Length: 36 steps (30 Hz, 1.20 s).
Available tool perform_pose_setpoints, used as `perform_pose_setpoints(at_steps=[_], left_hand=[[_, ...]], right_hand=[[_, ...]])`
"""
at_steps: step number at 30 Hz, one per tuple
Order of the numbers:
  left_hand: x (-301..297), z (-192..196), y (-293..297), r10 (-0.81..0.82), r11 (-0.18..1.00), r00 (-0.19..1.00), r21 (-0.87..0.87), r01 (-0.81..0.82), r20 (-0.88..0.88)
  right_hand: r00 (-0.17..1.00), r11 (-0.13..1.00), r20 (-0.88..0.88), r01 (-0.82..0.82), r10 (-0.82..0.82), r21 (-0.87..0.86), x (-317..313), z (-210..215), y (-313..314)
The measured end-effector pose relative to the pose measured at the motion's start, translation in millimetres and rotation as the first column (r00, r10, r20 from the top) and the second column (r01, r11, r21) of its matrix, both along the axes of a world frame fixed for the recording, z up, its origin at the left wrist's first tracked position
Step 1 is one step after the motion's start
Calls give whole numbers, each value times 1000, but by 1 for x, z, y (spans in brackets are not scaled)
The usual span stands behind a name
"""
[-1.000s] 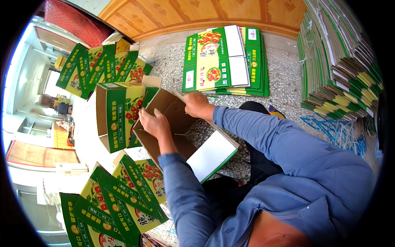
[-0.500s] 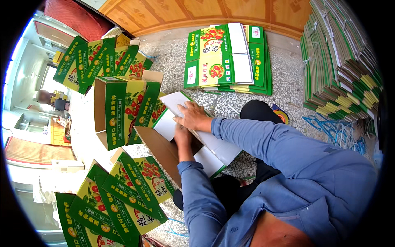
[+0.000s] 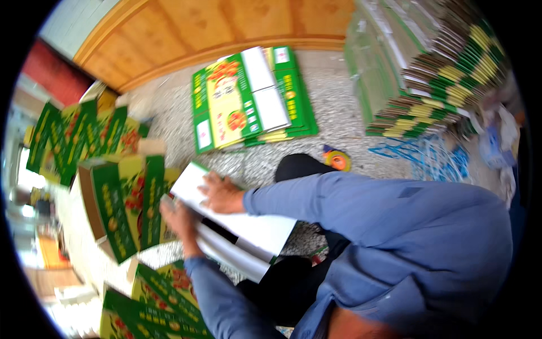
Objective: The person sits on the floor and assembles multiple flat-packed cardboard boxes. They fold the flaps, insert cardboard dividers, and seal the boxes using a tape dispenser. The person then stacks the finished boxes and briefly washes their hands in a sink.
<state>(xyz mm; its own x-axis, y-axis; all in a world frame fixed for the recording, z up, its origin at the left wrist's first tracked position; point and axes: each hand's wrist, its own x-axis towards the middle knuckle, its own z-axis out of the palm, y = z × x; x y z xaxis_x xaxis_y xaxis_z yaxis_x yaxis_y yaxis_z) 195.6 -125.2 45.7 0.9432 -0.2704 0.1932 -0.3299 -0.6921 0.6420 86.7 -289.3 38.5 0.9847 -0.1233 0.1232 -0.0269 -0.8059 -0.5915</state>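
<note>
A cardboard box (image 3: 257, 226) lies at my lap with white inner faces up, its two long flaps folded inward and a dark gap between them. My right hand (image 3: 222, 194) rests on the far flap with fingers spread. At the box's left end, my left hand (image 3: 179, 220) touches the edge of the near flap. Motion blur smears its fingers, so its grip is unclear. Just left of that hand stands an open green and yellow carton (image 3: 129, 200) printed with red fruit.
A stack of flat cartons (image 3: 243, 101) lies on the speckled floor ahead. Bundled cardboard (image 3: 418, 79) stands at the far right, near blue strapping (image 3: 423, 158). A tape roll (image 3: 337, 160) sits by my knee. More cartons stand at the back left (image 3: 79, 135) and near left (image 3: 152, 305).
The near flap has been folded inward over the box opening. My left hand has come out of the box to its left end. The whole view has swung right.
</note>
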Motion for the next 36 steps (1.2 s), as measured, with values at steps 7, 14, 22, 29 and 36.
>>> perform_pose_setpoints(at_steps=[7, 14, 22, 29, 36], left_hand=[[22, -6, 11, 139, 878, 975, 434, -201, 171], [15, -13, -3, 120, 838, 985, 519, -167, 123], [25, -15, 10, 113, 951, 965, 257, -174, 237], [13, -17, -5, 61, 938, 920, 292, -185, 387], [24, -32, 11, 125, 937, 973, 301, -180, 191]], right_hand=[[998, 994, -43, -59, 55, -87, 5, 24, 15], [996, 973, -54, -83, 73, -214, 3, 12, 12], [990, 985, -22, -144, 142, -91, 15, 12, 0], [992, 967, 16, -119, 126, -224, 12, 4, -2], [968, 945, 8, -241, 249, -222, 10, -5, -9]])
